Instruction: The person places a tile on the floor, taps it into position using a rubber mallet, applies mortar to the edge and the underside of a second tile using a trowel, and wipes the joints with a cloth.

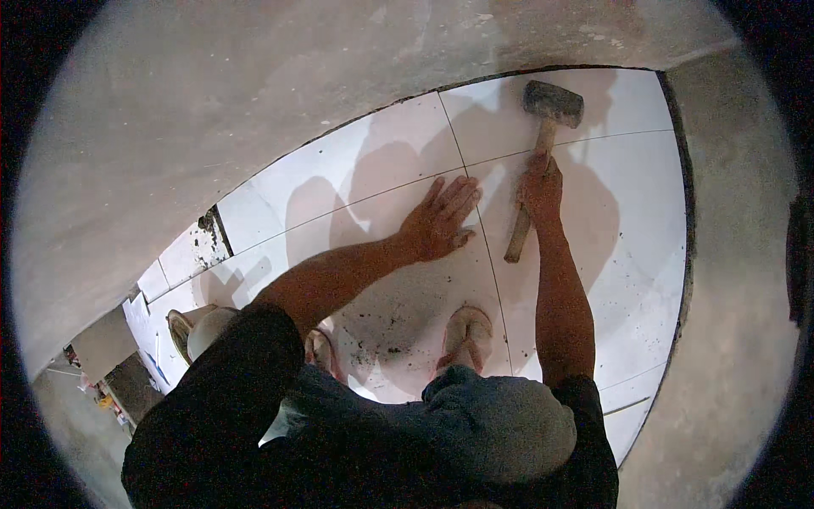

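My right hand (540,187) grips the wooden handle of a mallet (553,104) with a dark, dusty head, held over white floor tiles (627,204) near the back right. My left hand (441,216) lies spread, fingers extended, on or just over the tiles beside a thin seam, left of the mallet. Dark specks of debris (390,343) are on the tile below my left hand. My feet (466,331) are on the tiles at the lower middle.
Bare grey walls (212,102) border the tiles at the back and right (729,356). A white bucket (203,331) stands by my left arm. A mortar-spotted gap (210,237) breaks the tiling at left, and small clutter (106,394) lies beyond at lower left.
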### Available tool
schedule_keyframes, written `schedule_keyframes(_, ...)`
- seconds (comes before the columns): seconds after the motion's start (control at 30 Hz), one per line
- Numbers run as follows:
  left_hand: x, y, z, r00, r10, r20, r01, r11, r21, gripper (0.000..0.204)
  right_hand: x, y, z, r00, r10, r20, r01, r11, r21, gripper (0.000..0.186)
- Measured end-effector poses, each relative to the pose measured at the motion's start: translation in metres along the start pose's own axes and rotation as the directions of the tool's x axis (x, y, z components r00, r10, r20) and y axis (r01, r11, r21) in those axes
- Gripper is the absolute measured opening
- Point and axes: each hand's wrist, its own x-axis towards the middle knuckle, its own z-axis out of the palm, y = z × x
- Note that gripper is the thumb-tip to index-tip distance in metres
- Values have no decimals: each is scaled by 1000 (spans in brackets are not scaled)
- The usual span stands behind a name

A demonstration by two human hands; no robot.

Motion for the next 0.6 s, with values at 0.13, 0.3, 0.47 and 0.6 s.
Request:
schedule_keyframes(0.13, 20, -25, -12, 999, -20, 26, 20, 1000, 13, 68, -2, -7, 1, 998, -43, -35, 39, 995, -94, 39)
schedule_keyframes(0.3, 22, -17, -11, 991, -108, -82, 115, 989, 90, 65, 1, 2, -4, 998, -61, 24, 63, 995, -76, 23)
schedule_keyframes(0.47, 20, -8, 1, 994, -85, -68, 92, 989, 115, 66, -16, 1, -9, 993, 1, 116, -27, 973, 227, 16)
schedule_keyframes(0.6, 39, -19, -4, 999, -54, 4, 53, 994, 92, 66, -51, -23, -12, 939, 207, 276, -318, 831, 457, 25)
